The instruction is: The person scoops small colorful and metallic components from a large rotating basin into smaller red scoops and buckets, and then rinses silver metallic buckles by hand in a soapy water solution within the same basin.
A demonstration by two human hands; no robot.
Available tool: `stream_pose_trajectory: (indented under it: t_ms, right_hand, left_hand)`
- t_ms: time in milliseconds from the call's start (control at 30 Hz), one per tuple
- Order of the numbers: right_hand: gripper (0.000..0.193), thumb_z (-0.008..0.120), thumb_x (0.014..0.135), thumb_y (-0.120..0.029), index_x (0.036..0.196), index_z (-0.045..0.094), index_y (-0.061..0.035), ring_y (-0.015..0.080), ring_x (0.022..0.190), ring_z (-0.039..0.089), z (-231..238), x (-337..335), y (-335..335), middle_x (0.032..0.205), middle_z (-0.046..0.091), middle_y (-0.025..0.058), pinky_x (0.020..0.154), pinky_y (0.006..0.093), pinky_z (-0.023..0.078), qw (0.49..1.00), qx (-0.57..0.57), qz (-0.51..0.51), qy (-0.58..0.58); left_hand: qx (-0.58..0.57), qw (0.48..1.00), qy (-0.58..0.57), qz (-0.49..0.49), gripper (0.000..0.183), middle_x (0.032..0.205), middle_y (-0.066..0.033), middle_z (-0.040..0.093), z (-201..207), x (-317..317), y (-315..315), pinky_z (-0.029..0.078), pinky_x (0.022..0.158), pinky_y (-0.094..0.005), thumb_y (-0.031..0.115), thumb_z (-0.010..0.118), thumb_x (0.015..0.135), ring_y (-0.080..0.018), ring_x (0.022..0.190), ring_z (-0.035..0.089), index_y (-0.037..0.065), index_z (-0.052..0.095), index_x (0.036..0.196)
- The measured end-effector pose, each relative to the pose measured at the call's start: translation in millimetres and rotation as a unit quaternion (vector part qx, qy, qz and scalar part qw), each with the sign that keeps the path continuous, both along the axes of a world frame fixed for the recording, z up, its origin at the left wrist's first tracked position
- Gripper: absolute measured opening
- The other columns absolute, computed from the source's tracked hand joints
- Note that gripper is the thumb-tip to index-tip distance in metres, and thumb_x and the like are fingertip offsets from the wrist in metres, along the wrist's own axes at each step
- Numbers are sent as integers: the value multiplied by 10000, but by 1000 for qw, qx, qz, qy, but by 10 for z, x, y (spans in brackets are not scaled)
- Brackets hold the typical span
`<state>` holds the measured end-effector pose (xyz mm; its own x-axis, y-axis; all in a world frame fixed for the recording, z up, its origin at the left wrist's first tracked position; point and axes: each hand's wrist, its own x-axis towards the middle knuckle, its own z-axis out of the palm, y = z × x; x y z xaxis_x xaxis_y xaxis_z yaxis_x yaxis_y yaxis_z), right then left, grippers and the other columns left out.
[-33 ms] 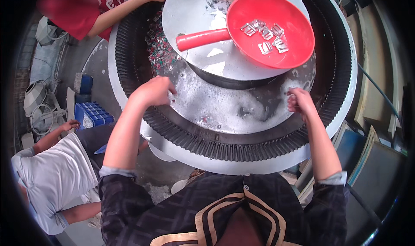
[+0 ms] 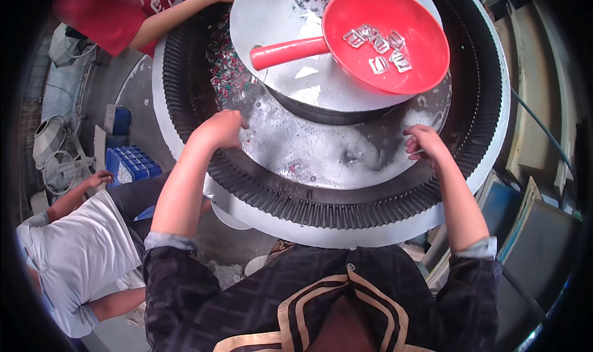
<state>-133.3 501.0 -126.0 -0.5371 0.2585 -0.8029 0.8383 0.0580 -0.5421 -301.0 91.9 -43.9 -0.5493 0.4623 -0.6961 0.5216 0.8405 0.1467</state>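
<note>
A large round tub with a black ribbed inner wall [image 2: 321,211] holds grey, foamy water [image 2: 296,145]. My left hand [image 2: 222,129] hovers over the foam at the near left, bent at the wrist; its fingers look loosely apart, though most are hidden behind the back of the hand. On the right, my right hand [image 2: 425,144] is above the water with fingers loosely curled and apart, holding nothing visible. Between and beyond them, a red long-handled dipper [image 2: 423,27] rests on the grey round centre cover [image 2: 269,18]. Several shiny, buckle-like metal pieces [image 2: 380,64] lie in it.
Small red, green and white bits [image 2: 228,71] lie along the tub's left side. A person in red [image 2: 111,18] reaches to the far rim. Another person in a pale shirt [image 2: 80,259] is at left, near a blue crate [image 2: 133,165]. Boards [image 2: 525,228] stand at right.
My right hand has shifted slightly to the left. Otherwise only a slight shift of the whole view shows.
</note>
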Motion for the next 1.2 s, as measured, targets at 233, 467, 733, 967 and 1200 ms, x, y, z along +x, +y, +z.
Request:
stream_pose_trajectory:
  t_ms: [233,467,733,967,1200]
  right_hand:
    - [882,677,701,-447,1394,282,-70,404,1204,444,-1478,-164,-59,1325,414,271,1008,432,374,928,215,292,-80]
    - [914,634,738,-487,1442,174,-128,445,1268,343,-1771,-80,-1296,1403,204,335,1063,440,299,927,172,298,-151]
    - [519,578,860,-176,1338,377,-187,146,825,515,-1797,26,-1509,950,535,32,668,433,489,931,-267,199,-152]
    - [456,610,849,-223,1268,458,-127,163,728,599,-1595,-11,-1317,830,584,18,692,490,511,898,-360,192,-163]
    - [388,776,681,-360,911,655,-72,191,693,637,-1574,91,-1527,694,630,88,655,360,526,922,6,380,70]
  left_hand:
    - [-40,974,4,223,845,1416,-264,294,-2088,-116,-19,337,1042,-407,489,618,770,-409,1255,389,107,234,1419]
    - [-109,986,-81,91,834,1428,-253,285,-2256,588,737,266,1083,-412,434,506,782,-365,1330,293,37,174,1436]
    - [45,930,-365,19,848,1316,-218,456,-2316,722,947,386,990,-372,290,784,600,-326,1208,453,-4,424,1310]
    - [-7,796,-562,224,594,1137,-85,585,-2114,535,781,487,844,-433,61,727,740,-218,1020,562,108,482,1279]
    - [38,841,-493,218,342,1053,-111,597,-2036,509,640,597,593,-400,202,699,807,-246,787,633,72,611,1110]
